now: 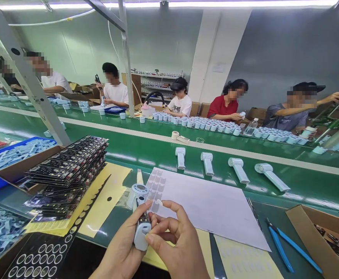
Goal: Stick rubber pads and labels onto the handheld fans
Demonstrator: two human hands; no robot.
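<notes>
My left hand (123,248) is wrapped around a small pale-blue handheld fan body (141,228), held upright near the bottom middle. My right hand (177,242) presses its thumb on the lower end of that fan body, and its forefinger and middle finger pinch a small white sticker pad (159,202) above it. Just behind lies a white backing sheet (210,207) with rows of small square pads at its left end. A second fan part with a round head (137,192) lies on the table beyond my hands.
A stack of black circuit-board panels (71,162) sits in a cardboard box at left, with yellow sheets (105,201) and a black punched ring sheet (41,254) below. Blue tweezers (285,244) and a cardboard box (320,232) lie right. Several fan bodies (239,169) ride the green conveyor; people work beyond.
</notes>
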